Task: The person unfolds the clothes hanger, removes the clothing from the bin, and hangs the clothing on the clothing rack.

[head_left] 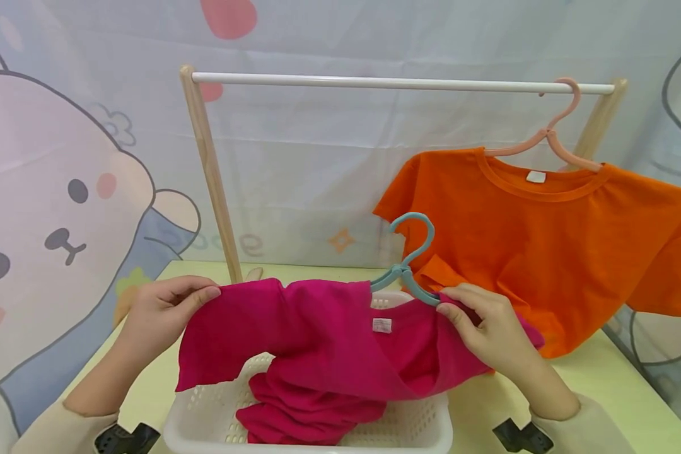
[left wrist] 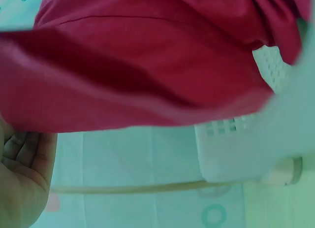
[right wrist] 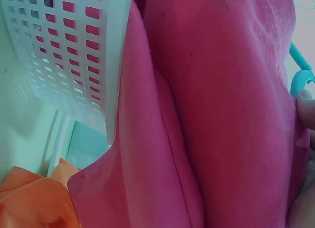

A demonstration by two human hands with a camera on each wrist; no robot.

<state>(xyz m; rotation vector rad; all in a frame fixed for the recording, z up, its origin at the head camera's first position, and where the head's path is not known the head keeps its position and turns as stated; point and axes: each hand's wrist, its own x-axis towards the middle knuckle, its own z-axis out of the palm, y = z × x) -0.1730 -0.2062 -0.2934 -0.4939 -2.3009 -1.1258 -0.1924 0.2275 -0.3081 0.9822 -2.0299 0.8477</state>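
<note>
A magenta T-shirt [head_left: 329, 340] is stretched between both hands, its lower part bunched in a white basket. My left hand [head_left: 167, 315] pinches the top edge of its left sleeve between thumb and fingers. A blue hanger [head_left: 401, 271] sits in the neck opening with its hook pointing up. At the right side of the collar, my right hand [head_left: 485, 318] grips the fabric together with the hanger's arm end. In the left wrist view the sleeve [left wrist: 138, 85] hangs beside the fingers. Fabric [right wrist: 226, 114] fills the right wrist view, with the hanger [right wrist: 301, 80] at its right edge.
Behind stands a wooden rack with a white rail [head_left: 374, 82]. An orange T-shirt [head_left: 522, 239] hangs at its right end on a pink hanger [head_left: 550, 132]. The perforated white basket [head_left: 431, 429] stands on the pale yellow table [head_left: 618, 391], before a printed backdrop cloth [head_left: 318, 189].
</note>
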